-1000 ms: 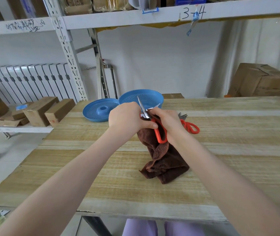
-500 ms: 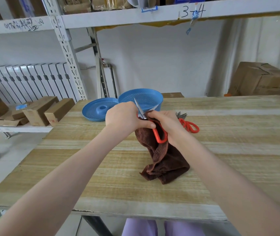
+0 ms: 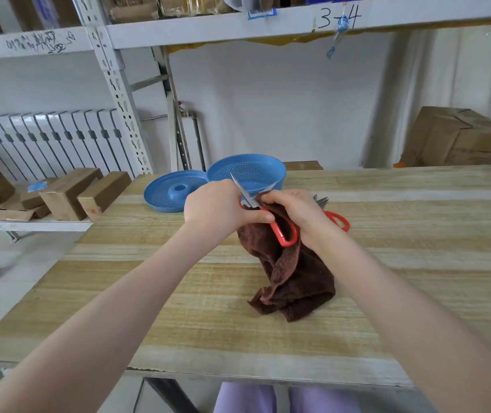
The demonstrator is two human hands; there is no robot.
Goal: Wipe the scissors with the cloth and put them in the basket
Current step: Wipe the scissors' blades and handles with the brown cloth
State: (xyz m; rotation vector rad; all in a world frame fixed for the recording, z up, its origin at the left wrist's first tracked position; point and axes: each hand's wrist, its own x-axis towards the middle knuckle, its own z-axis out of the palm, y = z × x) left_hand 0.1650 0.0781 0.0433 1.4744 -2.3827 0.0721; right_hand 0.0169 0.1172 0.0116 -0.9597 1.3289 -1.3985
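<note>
The scissors are up off the desk, caught between both hands just in front of the blue basket. The left hand is curled around one side, thumb laid along the red handle. The right hand has its fingertips pinching the brown cloth against the metal near the pivot. The rest of the cloth hangs down and bunches on the desk. The blades are spread in a V pointing toward the basket.

Compared to a second ago, honestly almost nothing has changed: same grip, same V, and the blade tips have only drifted a touch to the left. Both forearms reach straight out, wrists close together. A second red-handled pair lies on the desk just behind the right hand.
</note>
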